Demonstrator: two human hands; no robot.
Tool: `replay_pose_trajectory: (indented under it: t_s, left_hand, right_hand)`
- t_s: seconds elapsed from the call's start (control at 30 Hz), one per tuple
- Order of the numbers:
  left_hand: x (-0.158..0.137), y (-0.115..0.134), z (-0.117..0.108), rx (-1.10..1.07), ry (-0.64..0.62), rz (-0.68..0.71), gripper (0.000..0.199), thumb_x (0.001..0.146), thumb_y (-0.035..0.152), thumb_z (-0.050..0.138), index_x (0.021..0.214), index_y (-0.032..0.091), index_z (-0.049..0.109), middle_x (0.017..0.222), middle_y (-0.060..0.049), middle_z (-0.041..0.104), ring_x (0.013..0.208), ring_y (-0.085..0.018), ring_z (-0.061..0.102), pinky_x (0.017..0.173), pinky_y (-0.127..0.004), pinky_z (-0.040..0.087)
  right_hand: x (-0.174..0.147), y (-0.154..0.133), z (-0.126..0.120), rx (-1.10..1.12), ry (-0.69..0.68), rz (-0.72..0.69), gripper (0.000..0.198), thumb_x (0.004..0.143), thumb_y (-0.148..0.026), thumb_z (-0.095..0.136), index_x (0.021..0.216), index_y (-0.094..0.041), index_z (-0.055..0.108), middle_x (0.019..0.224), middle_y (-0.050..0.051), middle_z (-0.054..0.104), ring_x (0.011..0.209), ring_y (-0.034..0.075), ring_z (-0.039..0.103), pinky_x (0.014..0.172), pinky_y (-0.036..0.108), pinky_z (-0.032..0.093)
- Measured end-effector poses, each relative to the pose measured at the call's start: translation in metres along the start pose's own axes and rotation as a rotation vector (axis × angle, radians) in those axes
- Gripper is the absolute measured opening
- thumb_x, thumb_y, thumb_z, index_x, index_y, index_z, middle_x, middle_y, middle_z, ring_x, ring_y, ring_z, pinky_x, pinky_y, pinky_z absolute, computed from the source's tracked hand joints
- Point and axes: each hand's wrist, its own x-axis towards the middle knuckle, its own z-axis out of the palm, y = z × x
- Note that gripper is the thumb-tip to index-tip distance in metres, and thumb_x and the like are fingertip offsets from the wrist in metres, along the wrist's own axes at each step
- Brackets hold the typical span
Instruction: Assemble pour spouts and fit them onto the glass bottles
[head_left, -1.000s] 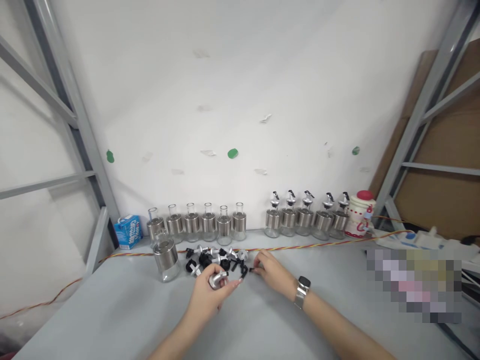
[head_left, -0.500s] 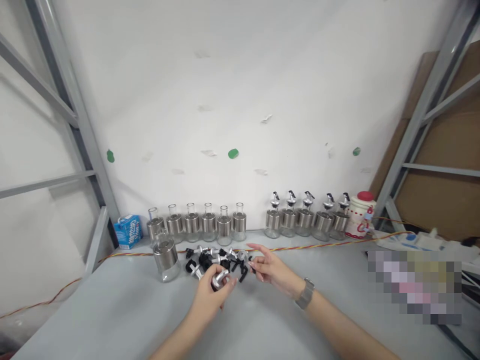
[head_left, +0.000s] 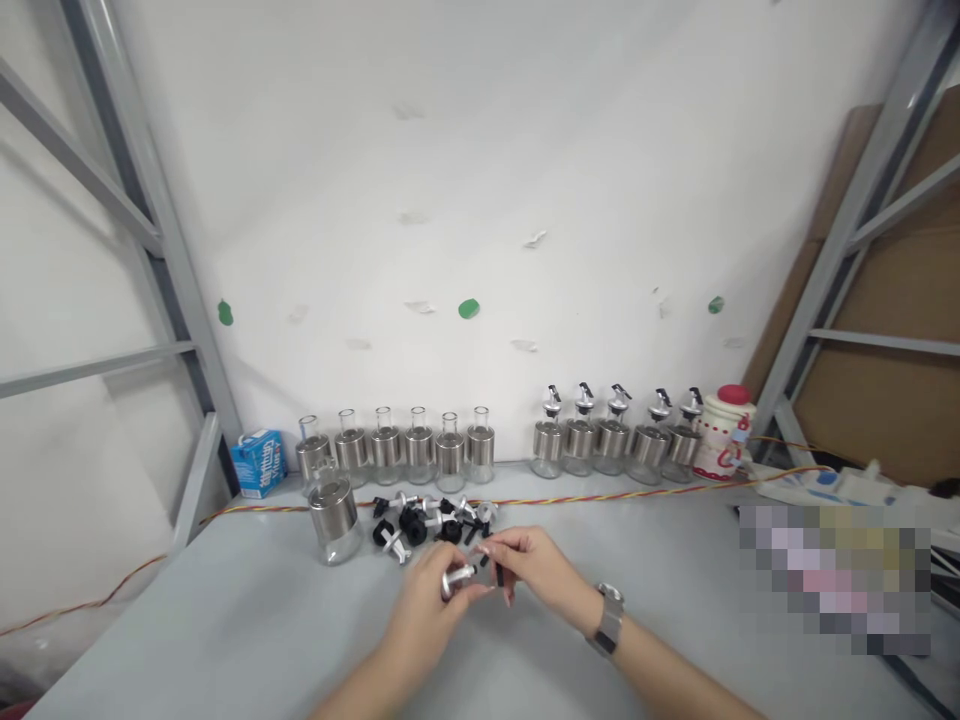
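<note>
My left hand is closed around a silver bottle pourer, whose narrow end points toward my other hand. Between the fingertips of my right hand is a small black lever, close to that narrow end; whether the two touch cannot be made out. Just beyond my hands lies a loose heap of silver pourers and black parts. A glass bottle with a steel sleeve, uncapped, stands left of the heap.
Several uncapped bottles line the wall at left-centre, and several bottles with pourers stand to the right. A blue carton and a red-lidded jar flank them. A twisted cord crosses the table. A blurred patch covers items at right.
My right hand has drawn back from the heap toward me with the black lever, its fingers now meeting my left hand. The pourer in my left hand has turned to point right.
</note>
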Motion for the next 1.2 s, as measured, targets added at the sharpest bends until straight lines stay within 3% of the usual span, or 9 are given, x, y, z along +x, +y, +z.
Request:
replay_pose_trajectory:
  t_s: [0.13, 0.27, 0.5, 0.7, 0.9, 1.2]
  left_hand:
    - [-0.006, 0.006, -0.001, 0.151, -0.075, 0.142, 0.017, 0.072, 0.034, 0.057, 0.076, 0.019, 0.053, 0.075, -0.001, 0.056, 0.070, -0.015, 0.052, 0.063, -0.024, 0.039]
    - [-0.008, 0.006, 0.001, 0.283, -0.109, 0.262, 0.011, 0.077, 0.025, 0.049, 0.084, 0.022, 0.057, 0.078, -0.002, 0.057, 0.069, -0.014, 0.054, 0.061, -0.022, 0.041]
    - [-0.008, 0.006, -0.003, 0.516, -0.028, 0.431, 0.015, 0.078, 0.023, 0.045, 0.080, 0.023, 0.060, 0.066, -0.001, 0.056, 0.054, -0.011, 0.054, 0.050, -0.020, 0.041]
    - [-0.007, 0.019, -0.009, 0.640, 0.048, 0.584, 0.013, 0.075, 0.025, 0.048, 0.072, 0.021, 0.060, 0.060, -0.001, 0.057, 0.046, -0.012, 0.053, 0.043, -0.021, 0.038]
    - [-0.012, 0.015, -0.003, 0.445, 0.022, 0.568, 0.020, 0.077, 0.021, 0.044, 0.068, 0.019, 0.061, 0.056, -0.002, 0.054, 0.049, -0.011, 0.050, 0.047, -0.022, 0.038]
    - [-0.011, 0.019, -0.009, 0.509, -0.063, 0.525, 0.022, 0.080, 0.027, 0.042, 0.078, 0.019, 0.062, 0.062, -0.004, 0.056, 0.053, -0.013, 0.053, 0.050, -0.023, 0.039]
  right_hand:
    - [-0.003, 0.002, 0.010, -0.041, 0.087, -0.030, 0.039, 0.067, -0.044, 0.058, 0.088, -0.012, 0.056, 0.040, -0.008, 0.042, 0.027, 0.005, 0.036, 0.027, 0.017, 0.025]
    - [-0.006, 0.002, 0.017, -0.003, 0.088, 0.020, 0.039, 0.066, -0.041, 0.059, 0.092, -0.014, 0.049, 0.042, -0.010, 0.041, 0.026, 0.004, 0.034, 0.025, 0.015, 0.024]
    - [-0.008, -0.004, 0.018, -0.018, 0.022, 0.056, 0.044, 0.066, -0.042, 0.057, 0.096, -0.013, 0.044, 0.038, -0.011, 0.043, 0.025, 0.005, 0.037, 0.025, 0.015, 0.025]
    - [-0.012, -0.008, 0.021, -0.047, 0.032, 0.137, 0.039, 0.064, -0.027, 0.051, 0.100, -0.014, 0.042, 0.038, -0.011, 0.043, 0.023, 0.005, 0.034, 0.023, 0.014, 0.023]
    - [-0.016, -0.014, 0.024, -0.015, -0.027, 0.152, 0.046, 0.062, -0.024, 0.047, 0.106, -0.014, 0.040, 0.036, -0.011, 0.044, 0.024, 0.005, 0.033, 0.026, 0.014, 0.024]
    - [-0.019, -0.016, 0.022, 0.001, -0.013, 0.327, 0.055, 0.057, -0.017, 0.045, 0.111, -0.013, 0.040, 0.030, -0.010, 0.042, 0.023, 0.007, 0.034, 0.028, 0.013, 0.019]
